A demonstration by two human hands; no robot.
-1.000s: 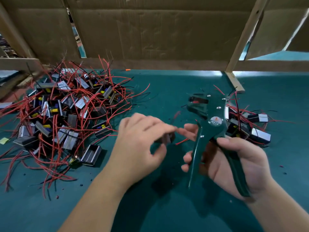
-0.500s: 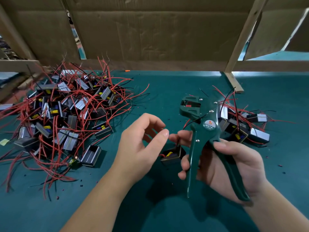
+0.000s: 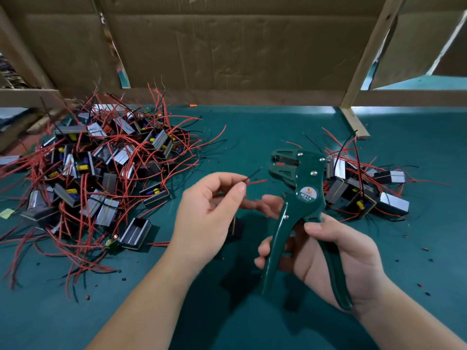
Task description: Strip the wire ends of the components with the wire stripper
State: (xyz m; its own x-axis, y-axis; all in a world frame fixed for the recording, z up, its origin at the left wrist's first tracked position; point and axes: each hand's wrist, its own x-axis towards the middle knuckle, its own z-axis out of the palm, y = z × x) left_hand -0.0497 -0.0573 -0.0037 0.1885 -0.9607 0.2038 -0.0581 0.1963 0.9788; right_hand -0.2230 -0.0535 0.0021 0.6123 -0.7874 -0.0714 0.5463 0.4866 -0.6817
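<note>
Lettering on the round sticker [image 3: 306,194] of the green wire stripper [image 3: 300,173] reads "W01A"; the smaller print under it is too fine to read. The right hand [image 3: 338,256] grips the stripper's two handles, fingers curled round the nearer one and the thumb laid over the other, with the tool's head pointing up and left. Its jaws stand apart, and a red part shows between them.

The left hand [image 3: 207,218] pinches a black wire [image 3: 252,173] between thumb and forefinger (a red wire [image 3: 257,182] sticks out just beneath it). Both tips point at the stripper's head, near it but not touching. The component [image 3: 237,227] these wires belong to hangs dark below the left hand, mostly hidden by it.

On the teal mat [image 3: 252,127] a large pile of components [image 3: 101,173] with tangled red and black leads fills the left side, reaching the mat's left edge. A smaller pile [image 3: 366,190] lies just behind the stripper on the right. Between the two piles the mat is bare back to the cardboard wall [image 3: 227,46], where a wooden post [image 3: 366,51] leans. Small bits of cut insulation [image 3: 424,249] dot the mat to the right of the right hand.
</note>
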